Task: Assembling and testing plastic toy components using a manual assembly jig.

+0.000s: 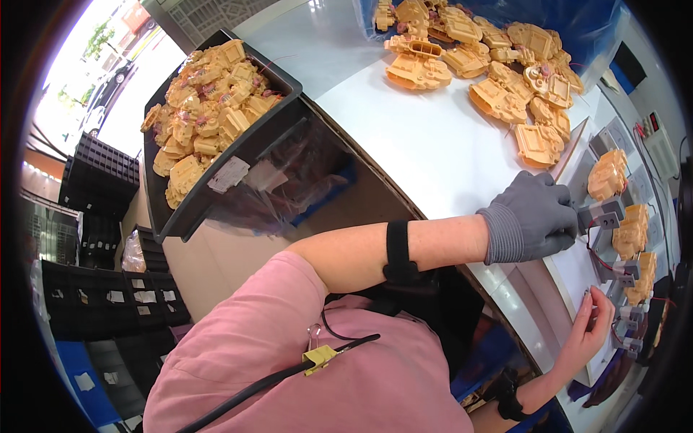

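Note:
My left hand (533, 218), in a grey knit glove, reaches across to the right side of the white worktable. Its fingers are curled beside a small grey clamp block (600, 214); whatever they may hold is hidden. Just behind that block, a yellow-orange plastic housing (608, 175) stands on the row of fixtures. Two similar housings, one in the middle (631, 232) and one nearer (640, 278), follow along the row. My bare right hand (593, 326) is lower, next to another grey block (625, 271). Its fingers are slightly bent and apart, with nothing visible in them.
Loose yellow-orange housings (498, 94) lie at the back of the table (404, 137), before a blue plastic bag (585, 29). A black crate (289, 83) heaped with more housings stands left. Thin red wires run by the fixtures. Stacked dark bins (101, 296) stand far left.

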Tool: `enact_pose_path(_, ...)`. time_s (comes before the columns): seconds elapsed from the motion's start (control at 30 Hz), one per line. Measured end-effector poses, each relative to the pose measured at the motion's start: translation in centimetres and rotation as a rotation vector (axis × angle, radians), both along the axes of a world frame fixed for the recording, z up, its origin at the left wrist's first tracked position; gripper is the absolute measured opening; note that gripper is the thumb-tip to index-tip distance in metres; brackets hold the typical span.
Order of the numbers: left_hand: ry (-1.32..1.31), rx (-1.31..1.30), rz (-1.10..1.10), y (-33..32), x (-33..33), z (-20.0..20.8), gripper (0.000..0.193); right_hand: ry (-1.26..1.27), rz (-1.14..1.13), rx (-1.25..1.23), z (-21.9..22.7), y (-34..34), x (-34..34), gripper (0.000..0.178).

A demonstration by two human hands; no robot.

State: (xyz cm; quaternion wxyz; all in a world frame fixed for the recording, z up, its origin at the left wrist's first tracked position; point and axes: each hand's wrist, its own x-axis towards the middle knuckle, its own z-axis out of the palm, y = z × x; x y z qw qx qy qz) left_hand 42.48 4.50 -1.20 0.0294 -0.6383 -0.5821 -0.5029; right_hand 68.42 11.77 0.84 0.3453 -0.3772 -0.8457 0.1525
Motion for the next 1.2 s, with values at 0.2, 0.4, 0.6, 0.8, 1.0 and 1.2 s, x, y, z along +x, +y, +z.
enact_pose_path(0.2, 0.010, -0.028, -0.018, -0.2, -0.2, 0.2, 0.009, -0.020, 0.012, 0.016, 0.1, 0.0, 0.4, 0.016)
enact_pose_path(0.4, 0.006, -0.011, -0.140, 0.0, -1.2, 0.0, 0.010, -0.001, 0.009, 0.026, -0.5, 0.4, 0.1, 0.012)
enact_pose_path(0.6, -0.043, -0.265, -0.165, -0.5, -1.1, 1.7, 0.010, 0.056, -0.022, 0.040, 1.2, -0.4, -1.3, 0.011)
enact_pose_path(0.8, -0.165, -0.351, -0.225, -0.3, -0.5, 2.1, 0.010, 0.080, 0.015, 0.220, 0.1, 0.7, -0.4, 0.012)
enact_pose_path(1.0, -0.183, -0.333, -0.202, -0.5, -2.3, 0.6, 0.009, 0.149, -0.013, 0.304, -0.1, 0.2, -0.7, 0.012)
enact_pose_path(1.2, -0.099, -0.376, -0.216, -0.4, -2.0, 1.2, 0.013, 0.202, -0.031, 0.308, -0.6, 0.1, -0.6, 0.010)
